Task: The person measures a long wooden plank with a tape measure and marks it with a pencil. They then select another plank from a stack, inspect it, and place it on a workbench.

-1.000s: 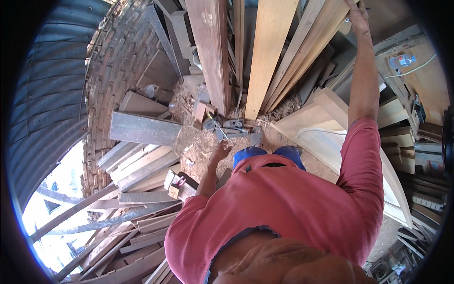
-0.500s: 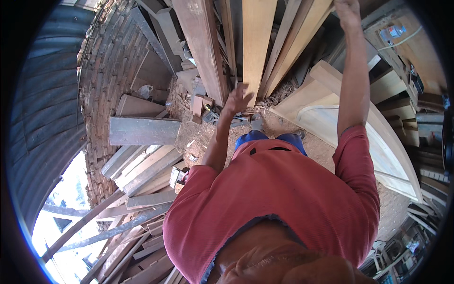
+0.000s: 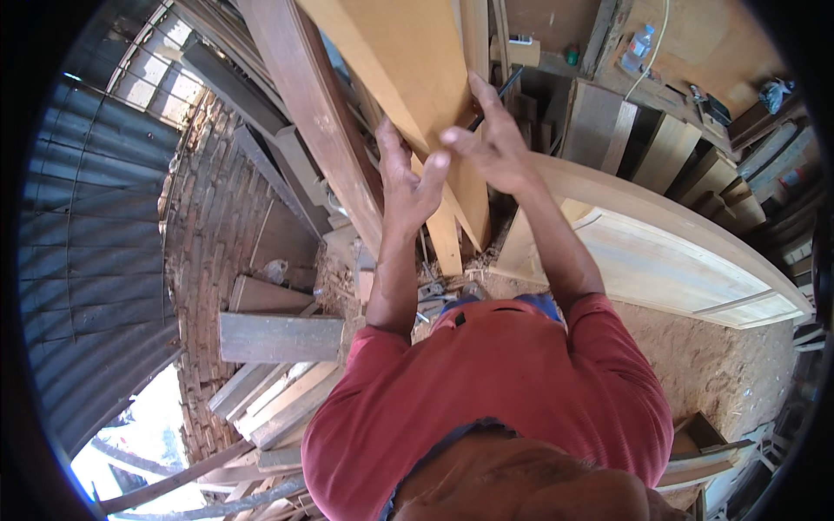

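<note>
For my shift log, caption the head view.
Left hand and right hand flank pale boards, a darker plank to their left.

One wide camera, worn up high, looks down from near the red shirt (image 3: 495, 373) toward the left hand (image 3: 410, 184) and right hand (image 3: 497, 149).

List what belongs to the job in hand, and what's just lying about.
In the job:
- left hand, at the board's left side
- right hand, at its right side
- light yellow board, between them

Lying about:
- curved-edged panel
- grey board
- clear bottle
</note>
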The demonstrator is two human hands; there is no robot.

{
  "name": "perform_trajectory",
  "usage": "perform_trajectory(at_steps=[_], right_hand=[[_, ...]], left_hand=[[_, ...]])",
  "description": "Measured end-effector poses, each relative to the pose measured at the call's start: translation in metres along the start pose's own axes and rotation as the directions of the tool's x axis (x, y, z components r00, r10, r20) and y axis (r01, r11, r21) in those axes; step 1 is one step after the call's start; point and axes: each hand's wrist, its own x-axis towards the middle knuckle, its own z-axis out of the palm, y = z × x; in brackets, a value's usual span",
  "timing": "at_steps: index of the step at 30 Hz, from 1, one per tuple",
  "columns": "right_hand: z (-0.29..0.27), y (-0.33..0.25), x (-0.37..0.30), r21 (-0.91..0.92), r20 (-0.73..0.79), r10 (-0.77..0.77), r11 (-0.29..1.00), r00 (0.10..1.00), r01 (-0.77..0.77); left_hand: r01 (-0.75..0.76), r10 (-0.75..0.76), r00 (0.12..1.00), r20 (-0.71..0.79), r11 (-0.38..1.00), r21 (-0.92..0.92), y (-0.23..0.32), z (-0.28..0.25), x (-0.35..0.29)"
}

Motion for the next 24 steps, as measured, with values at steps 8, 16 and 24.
perform_trajectory(at_steps=[8, 16, 24], right_hand=[[-0.011, 0.094, -0.040, 0.381, 0.422, 0.155, 0.864, 0.893, -0.330], [0.027, 0.152, -0.132, 0.024, 0.648, 0.307, 0.906, 0.697, -0.422], [0.060, 0.136, -0.164, -0.375, 0.746, 0.349, 0.924, 0.567, -0.075]], left_hand=[[-0.052, 0.121, 0.973, -0.197, 0.945, 0.324, 0.012, -0.041, -0.043], [0.039, 0.048, 0.879, -0.474, 0.984, 0.171, 0.022, -0.094, -0.112], [-0.001, 0.296, 0.938, -0.181, 0.523, 0.852, 0.022, -0.170, -0.158]])
